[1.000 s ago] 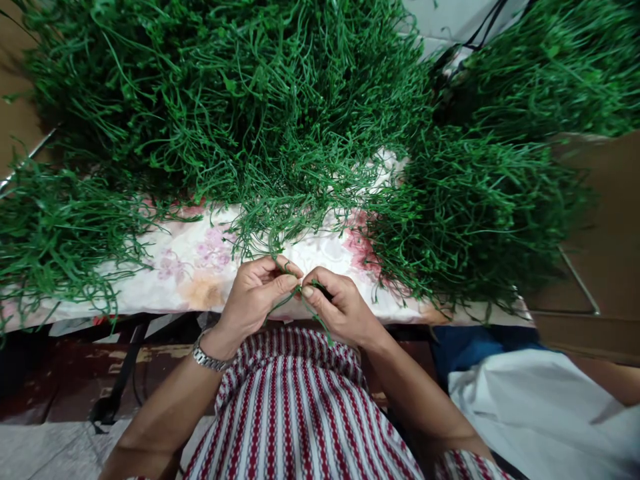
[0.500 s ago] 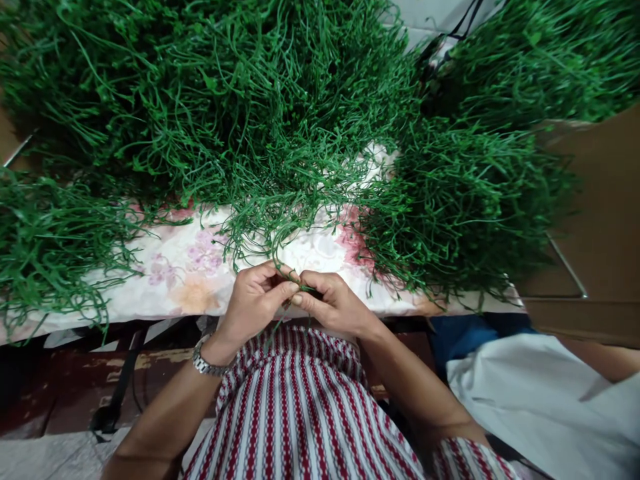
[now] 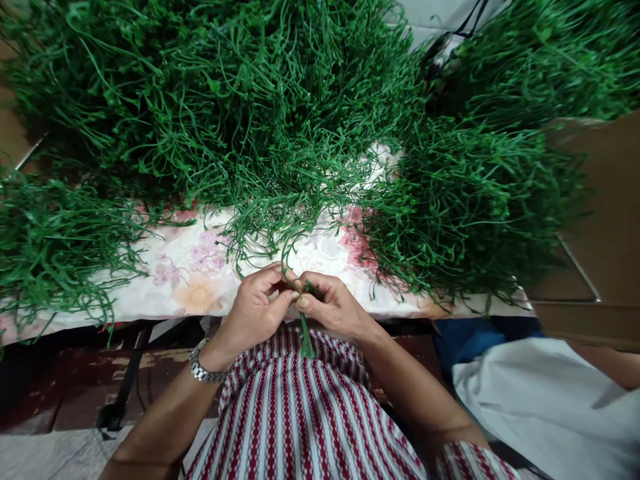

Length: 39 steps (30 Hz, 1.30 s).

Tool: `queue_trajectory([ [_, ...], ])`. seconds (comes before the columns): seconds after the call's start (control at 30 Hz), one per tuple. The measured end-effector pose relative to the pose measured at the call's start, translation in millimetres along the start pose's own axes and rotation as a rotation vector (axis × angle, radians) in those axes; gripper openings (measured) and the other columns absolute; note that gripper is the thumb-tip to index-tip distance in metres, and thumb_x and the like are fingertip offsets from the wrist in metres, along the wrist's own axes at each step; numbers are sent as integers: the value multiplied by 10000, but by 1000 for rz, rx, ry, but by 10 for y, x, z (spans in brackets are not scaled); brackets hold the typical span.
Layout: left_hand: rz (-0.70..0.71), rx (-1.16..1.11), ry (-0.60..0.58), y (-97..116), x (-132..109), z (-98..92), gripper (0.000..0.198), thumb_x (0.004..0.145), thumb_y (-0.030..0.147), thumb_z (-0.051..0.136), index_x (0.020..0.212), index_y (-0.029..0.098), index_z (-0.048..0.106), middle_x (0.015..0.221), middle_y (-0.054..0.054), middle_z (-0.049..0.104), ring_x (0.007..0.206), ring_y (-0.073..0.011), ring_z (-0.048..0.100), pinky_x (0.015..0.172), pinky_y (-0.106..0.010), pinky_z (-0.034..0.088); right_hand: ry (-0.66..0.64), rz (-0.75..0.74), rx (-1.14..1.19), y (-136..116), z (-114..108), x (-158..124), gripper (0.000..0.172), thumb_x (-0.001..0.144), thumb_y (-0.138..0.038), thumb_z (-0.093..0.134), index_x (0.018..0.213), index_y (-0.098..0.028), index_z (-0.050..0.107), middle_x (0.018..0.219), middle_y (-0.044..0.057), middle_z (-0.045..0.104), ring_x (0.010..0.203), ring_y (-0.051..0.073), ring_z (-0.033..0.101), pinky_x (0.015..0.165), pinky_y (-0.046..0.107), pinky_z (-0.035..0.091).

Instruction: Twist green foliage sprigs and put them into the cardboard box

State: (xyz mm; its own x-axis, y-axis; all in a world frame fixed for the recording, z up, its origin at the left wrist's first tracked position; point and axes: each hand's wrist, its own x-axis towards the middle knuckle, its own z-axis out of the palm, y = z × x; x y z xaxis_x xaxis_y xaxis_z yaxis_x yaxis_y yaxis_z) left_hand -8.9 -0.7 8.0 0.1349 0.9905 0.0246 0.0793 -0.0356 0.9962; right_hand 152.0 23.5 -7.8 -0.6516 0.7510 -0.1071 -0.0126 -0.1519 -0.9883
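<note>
My left hand and my right hand meet at the table's front edge, thumbs and fingertips pinched together. Between them is a thin green plant stem, apparently artificial; its lower end hangs down over the striped garment. Thin green strands curve up from the fingertips, and the part inside the pinch is hidden. A metal watch is on my left wrist. Just beyond the hands, loose green stems lie spread on the floral tablecloth.
A large heap of green stems fills the far side. Smaller piles lie at left and right. A cardboard box stands at the right edge. Beside it at lower right are white cloth and part of another person's arm.
Both hands stay pinched together in nearly the same place. The green stem's lower end now hangs more plainly below the fingers. The whole view has shifted slightly.
</note>
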Motion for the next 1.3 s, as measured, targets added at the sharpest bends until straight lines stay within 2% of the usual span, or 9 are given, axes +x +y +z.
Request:
queue_trajectory([
  [0.1, 8, 26, -33, 21, 2, -5, 126, 716, 42, 528, 727, 157, 580, 731, -4, 562, 709, -115, 534, 665, -221, 425, -28, 29, 13, -17, -19, 1, 363, 786, -453, 590, 683, -142, 432, 615, -52, 332, 552, 47, 299, 503, 178, 232],
  [0.27, -111, -235, -128, 17, 27, -42, 80, 682, 73, 605, 683, 153, 600, 660, 7, 558, 641, -109, 524, 587, -213, 415, -95, -44, 22, -58, -38, -41, 304, 832, -395, 539, 700, -130, 471, 588, -58, 352, 522, 41, 291, 496, 177, 231],
  [0.5, -156, -596, 41, -5, 30, 22, 66, 646, 162, 703, 656, 149, 640, 645, -10, 592, 560, -92, 514, 505, -199, 400, -16, -194, -264, -81, -1, -21, 246, 880, -328, 458, 740, -136, 525, 629, -17, 466, 570, 68, 393, 556, 187, 323],
  [0.63, -226, -786, 21, -21, 34, 43, 102, 662, 209, 707, 684, 160, 620, 591, -19, 611, 558, -114, 532, 522, -220, 403, 49, -276, -369, -103, 49, -33, 204, 880, -285, 448, 736, -153, 506, 660, -1, 509, 585, 79, 429, 577, 196, 342],
  [0.73, -234, -911, 9, -25, 59, 7, 119, 685, 229, 698, 697, 182, 590, 427, 45, 483, 442, -90, 449, 489, -216, 370, -1, -345, -446, -92, 45, -54, 181, 878, -250, 431, 745, -155, 510, 664, 3, 504, 595, 84, 438, 592, 204, 338],
  [0.83, -167, -854, 47, -5, 77, -25, 115, 690, 206, 695, 699, 169, 586, 447, 43, 490, 440, -89, 460, 498, -227, 374, -24, -321, -426, -64, 7, -56, 208, 893, -276, 407, 753, -155, 501, 646, -5, 475, 581, 86, 418, 591, 212, 334],
  [0.93, -121, -712, 90, 12, 72, 7, 83, 705, 176, 680, 709, 142, 605, 566, -4, 585, 530, -104, 534, 543, -231, 411, 60, -233, -354, -53, -2, -36, 275, 912, -355, 387, 754, -153, 486, 678, 3, 470, 610, 90, 419, 599, 216, 347],
  [1.1, 8, -590, 243, -16, 57, 174, 38, 732, 165, 654, 756, 161, 624, 635, 2, 585, 596, -100, 543, 571, -214, 440, 97, -35, -3, -24, 139, -8, 284, 910, -439, 396, 846, -167, 450, 656, -28, 493, 498, 50, 372, 490, 174, 320],
  [1.3, 134, -558, 370, -48, 114, 279, 52, 709, 187, 679, 711, 160, 634, 714, -3, 552, 718, -103, 538, 693, -213, 445, 252, -45, 138, 72, 242, 5, 289, 874, -456, 468, 845, -168, 465, 605, -46, 451, 476, 46, 350, 445, 163, 290],
])
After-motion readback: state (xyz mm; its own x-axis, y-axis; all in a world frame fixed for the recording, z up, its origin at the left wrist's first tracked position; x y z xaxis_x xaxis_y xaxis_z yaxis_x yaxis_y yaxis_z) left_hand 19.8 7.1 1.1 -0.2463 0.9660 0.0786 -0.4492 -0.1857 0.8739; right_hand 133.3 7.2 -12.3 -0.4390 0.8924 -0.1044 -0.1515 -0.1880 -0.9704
